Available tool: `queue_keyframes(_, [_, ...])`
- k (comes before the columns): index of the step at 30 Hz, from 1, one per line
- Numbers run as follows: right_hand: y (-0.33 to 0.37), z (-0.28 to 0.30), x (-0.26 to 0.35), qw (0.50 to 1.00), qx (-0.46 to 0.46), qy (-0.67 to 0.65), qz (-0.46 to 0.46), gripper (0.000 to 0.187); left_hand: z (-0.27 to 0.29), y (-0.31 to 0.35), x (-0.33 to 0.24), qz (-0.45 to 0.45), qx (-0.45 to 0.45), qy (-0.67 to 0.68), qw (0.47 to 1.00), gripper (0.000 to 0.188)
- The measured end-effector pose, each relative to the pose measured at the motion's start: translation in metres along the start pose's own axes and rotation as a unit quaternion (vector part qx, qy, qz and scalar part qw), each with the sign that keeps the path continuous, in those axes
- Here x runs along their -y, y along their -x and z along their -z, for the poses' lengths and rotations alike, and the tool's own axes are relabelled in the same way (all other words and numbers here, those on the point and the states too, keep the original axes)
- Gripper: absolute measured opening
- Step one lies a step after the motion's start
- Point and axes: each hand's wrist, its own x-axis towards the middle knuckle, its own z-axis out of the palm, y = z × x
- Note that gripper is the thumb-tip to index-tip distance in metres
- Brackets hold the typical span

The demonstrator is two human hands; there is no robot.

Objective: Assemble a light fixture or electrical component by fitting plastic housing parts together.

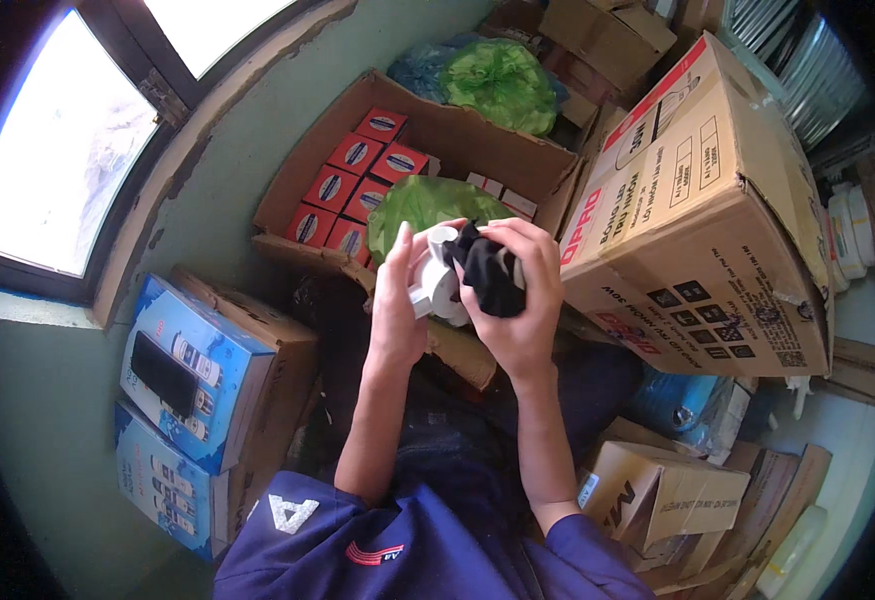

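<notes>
A white plastic pipe fitting point(437, 285) with short round openings is in my left hand point(395, 305), whose thumb points up beside it. My right hand point(529, 310) grips a bunched black cloth point(487, 268) and presses it against the fitting's right side. The cloth and my fingers cover part of the fitting. Just beyond both hands, a green plastic bag point(422, 205) lies in an open cardboard box point(477, 140). Small red boxes point(332, 188) are stacked in the left side of that box.
A large cardboard carton point(697, 260) stands close on the right. To the left, a black phone point(164, 374) lies on a blue printed box point(237, 345), stacked on another. A smaller carton point(662, 490) sits at lower right. Behind the open box is another green bag point(497, 85).
</notes>
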Motion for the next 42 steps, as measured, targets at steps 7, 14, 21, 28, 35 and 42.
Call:
queue_keyframes(7, [0.006, -0.003, 0.006, 0.995, 0.070, 0.008, 0.066, 0.054, 0.007, -0.006, 0.005, 0.027, 0.005, 0.085, 0.996, 0.056])
queue_keyframes(14, [0.017, -0.004, 0.008, 0.999, 0.022, 0.038, 0.022, 0.077, -0.010, -0.005, 0.016, -0.049, -0.026, 0.073, 0.996, 0.069])
queue_keyframes(21, [0.007, 0.005, 0.022, 0.991, 0.135, 0.007, -0.020, 0.113, 0.007, -0.001, 0.004, -0.025, 0.183, 0.018, 0.983, 0.083])
queue_keyframes(28, [0.003, 0.024, 0.013, 0.962, 0.167, -0.217, 0.003, 0.107, 0.018, -0.003, 0.011, -0.003, 0.189, 0.020, 0.982, 0.055])
queue_keyframes(35, [0.015, 0.008, -0.035, 0.788, -0.059, -0.530, -0.309, 0.061, 0.008, -0.010, 0.023, -0.092, 0.260, 0.182, 0.944, 0.049])
queue_keyframes(42, [0.020, 0.004, -0.014, 0.560, 0.028, -0.739, -0.372, 0.061, -0.004, -0.002, 0.014, -0.260, 0.147, -0.257, 0.919, 0.037])
